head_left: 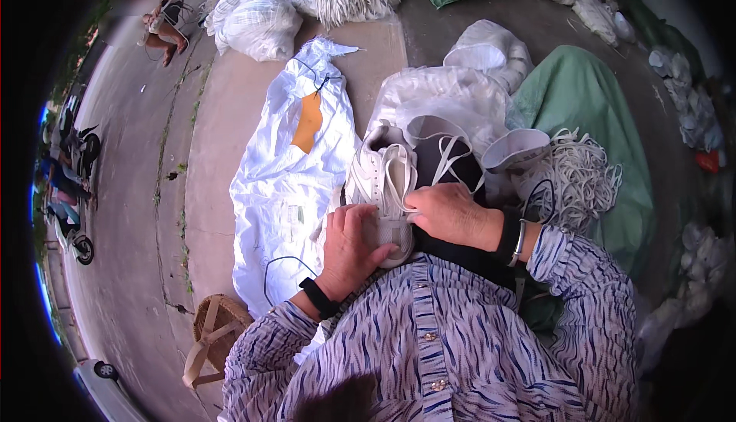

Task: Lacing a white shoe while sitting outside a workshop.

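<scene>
A cream-white sneaker [395, 232] lies in front of my body, its toe turned toward me. My left hand [349, 246] is closed around the side of its toe, thumb across the front. A white shoelace [392, 178] runs in loops over the tongue and eyelets. My right hand [454, 213] pinches the lace between thumb and fingers, just right of the shoe. The fingertips partly hide where the lace enters the eyelets. Beside the shoe, a loose white lace [446, 155] lies over dark cloth [435, 175] on my lap.
A tangled heap of white laces [579, 180] rests against a green sack [590, 100] on the right. White plastic sheeting [264, 184] spreads on the left, near a woven hat [222, 330]. Stuffed bags [261, 23] stand ahead. Another person [157, 19] sits far left; motorbikes [77, 154] stand beyond.
</scene>
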Available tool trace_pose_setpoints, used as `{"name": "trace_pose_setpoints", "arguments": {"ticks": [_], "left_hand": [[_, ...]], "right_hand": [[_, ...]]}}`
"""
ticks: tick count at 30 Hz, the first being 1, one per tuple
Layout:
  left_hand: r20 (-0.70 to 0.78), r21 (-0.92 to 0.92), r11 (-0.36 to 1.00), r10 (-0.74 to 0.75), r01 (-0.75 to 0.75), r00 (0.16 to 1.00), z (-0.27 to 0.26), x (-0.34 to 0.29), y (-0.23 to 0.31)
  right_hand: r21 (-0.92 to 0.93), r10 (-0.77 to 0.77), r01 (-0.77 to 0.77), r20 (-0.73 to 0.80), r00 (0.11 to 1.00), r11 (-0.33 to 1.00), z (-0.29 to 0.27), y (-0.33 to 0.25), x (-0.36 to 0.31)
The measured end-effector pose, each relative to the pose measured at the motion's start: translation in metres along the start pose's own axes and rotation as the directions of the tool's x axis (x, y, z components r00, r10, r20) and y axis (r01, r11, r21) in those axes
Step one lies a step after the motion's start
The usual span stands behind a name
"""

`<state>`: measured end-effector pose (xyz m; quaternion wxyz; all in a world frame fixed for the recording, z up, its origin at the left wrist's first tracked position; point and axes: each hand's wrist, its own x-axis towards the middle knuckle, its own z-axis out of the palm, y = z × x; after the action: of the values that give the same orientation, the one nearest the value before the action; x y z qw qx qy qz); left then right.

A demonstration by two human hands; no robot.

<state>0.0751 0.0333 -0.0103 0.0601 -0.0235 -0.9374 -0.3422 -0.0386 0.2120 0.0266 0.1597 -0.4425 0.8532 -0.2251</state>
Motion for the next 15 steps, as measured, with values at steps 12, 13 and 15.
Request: {"name": "trace_pose_setpoints", "arguments": {"ticks": [12,13,15], "left_hand": [[-0.005,0.018,1.000,-0.010,0.010,1.000,-0.006,-0.003,0.003],[-0.010,0.024,1.000,-0.003,0.003,1.000,-0.006,-0.003,0.003],[-0.023,0.033,0.999,0.006,-0.005,1.000,-0.006,-0.005,0.003]], "right_hand": [[0.086,0.172,-0.165,-0.077,0.982,0.983,0.036,-0.010,-0.002],[0.101,0.136,-0.125,-0.114,0.984,0.987,0.037,-0.012,-0.003],[0.090,0.142,-0.128,-0.162,0.977,0.988,0.039,-0.012,-0.005]]}}
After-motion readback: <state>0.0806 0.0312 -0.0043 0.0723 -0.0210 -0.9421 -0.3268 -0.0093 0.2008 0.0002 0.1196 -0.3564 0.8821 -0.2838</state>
